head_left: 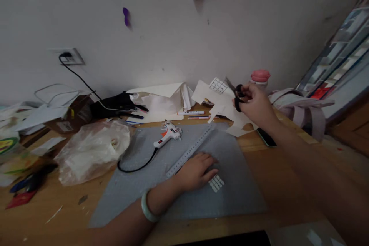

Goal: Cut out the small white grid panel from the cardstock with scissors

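Note:
My right hand (253, 102) is raised over the back right of the table, with its fingers in the black handles of a pair of scissors (232, 86). The blades point up and left, close to a piece of white paper with a dark grid pattern (218, 85). Lower down, my left hand (196, 173) rests on the grey cutting mat (230, 200), palm down with fingers stretched out. By its thumb lies a small patch of white pieces in rows (216, 183). A clear ruler (190, 150) lies slantwise just behind that hand.
A white glue gun (168, 134) lies on the mat, its black cord running left. Beside it is a crumpled plastic bag (95, 150). Paper scraps (242, 121), a marker (191, 113) and a phone (265, 137) lie behind. A pink-lidded bottle (260, 77) stands at the back right.

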The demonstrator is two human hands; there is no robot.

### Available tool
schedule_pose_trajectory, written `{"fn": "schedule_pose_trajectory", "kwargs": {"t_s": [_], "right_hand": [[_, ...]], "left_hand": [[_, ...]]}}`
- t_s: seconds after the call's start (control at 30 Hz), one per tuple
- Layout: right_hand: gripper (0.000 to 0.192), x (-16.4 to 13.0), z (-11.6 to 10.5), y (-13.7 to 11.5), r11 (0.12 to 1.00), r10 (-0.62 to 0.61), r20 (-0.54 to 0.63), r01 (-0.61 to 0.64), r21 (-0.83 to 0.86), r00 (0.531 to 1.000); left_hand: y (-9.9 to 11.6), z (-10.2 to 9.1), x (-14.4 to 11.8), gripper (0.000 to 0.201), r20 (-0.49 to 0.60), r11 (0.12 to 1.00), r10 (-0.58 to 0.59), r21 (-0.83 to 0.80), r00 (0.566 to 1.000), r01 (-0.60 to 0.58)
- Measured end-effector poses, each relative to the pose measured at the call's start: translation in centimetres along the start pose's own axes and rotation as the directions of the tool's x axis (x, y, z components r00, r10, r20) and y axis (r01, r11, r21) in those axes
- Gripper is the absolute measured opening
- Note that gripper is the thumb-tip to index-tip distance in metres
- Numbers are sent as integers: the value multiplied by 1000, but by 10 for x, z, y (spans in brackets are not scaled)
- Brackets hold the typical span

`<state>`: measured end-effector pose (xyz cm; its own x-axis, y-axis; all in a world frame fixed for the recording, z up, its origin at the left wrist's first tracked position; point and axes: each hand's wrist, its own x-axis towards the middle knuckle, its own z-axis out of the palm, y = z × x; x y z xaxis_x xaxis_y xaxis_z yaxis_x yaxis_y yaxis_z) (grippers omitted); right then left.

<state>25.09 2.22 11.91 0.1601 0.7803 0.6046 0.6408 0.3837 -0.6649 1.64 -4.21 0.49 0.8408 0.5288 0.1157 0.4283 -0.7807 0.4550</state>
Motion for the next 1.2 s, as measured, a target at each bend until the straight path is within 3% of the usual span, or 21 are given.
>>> {"fn": "schedule_pose_trajectory", "kwargs": {"t_s": [0.17,0.33,0.4,0.5,0.6,0.7,0.77,0.83,0.87,0.93,1.0,1.07,1.17,1.2], "right_hand": [[27,-1,-4,-10,973,-34,89,54,-225,995],[22,0,-5,-12,874,-86,204,172,-454,975],[21,-1,-4,-10,868,-94,146,153,-473,985],[23,-5,-3,-7,928,-102,-50,77,-365,993],[21,-13,-1,-11,974,-102,-218,53,-220,971],[17,-22,4,-20,978,-148,-348,84,-192,926],[22,-28,13,-27,998,-52,-387,60,10,920],[30,-36,25,-35,930,162,-267,-57,363,950],[32,-41,32,-38,842,262,-156,-147,518,952],[31,-51,44,-42,635,401,68,-331,697,913],[27,-62,55,-45,456,459,270,-485,746,847],[25,-72,66,-46,361,492,363,-565,742,791],[26,-83,81,-46,270,566,403,-623,734,720],[27,-86,86,-45,261,576,400,-624,737,713]], "left_hand": [[-7,3,0,36,-40,956,-145,-262,989,130],[-11,5,0,35,-70,873,-240,-452,968,184],[-13,5,1,35,-77,840,-281,-501,956,207],[-15,7,2,35,-68,814,-307,-535,949,225],[-16,9,3,33,-72,805,-319,-547,945,230],[-15,9,3,33,-72,783,-336,-576,939,236],[-14,8,2,33,-52,766,-332,-598,942,237],[-15,7,2,36,-62,763,-311,-611,949,210],[-16,6,1,40,-77,771,-291,-609,953,187],[-16,5,1,56,-103,814,-236,-565,966,139],[-16,3,1,73,-97,861,-173,-499,980,102],[-13,3,0,77,-62,890,-136,-446,989,95],[-8,3,-4,48,21,919,-157,-364,987,153],[-7,3,-5,39,0,924,-181,-342,983,170]]}}
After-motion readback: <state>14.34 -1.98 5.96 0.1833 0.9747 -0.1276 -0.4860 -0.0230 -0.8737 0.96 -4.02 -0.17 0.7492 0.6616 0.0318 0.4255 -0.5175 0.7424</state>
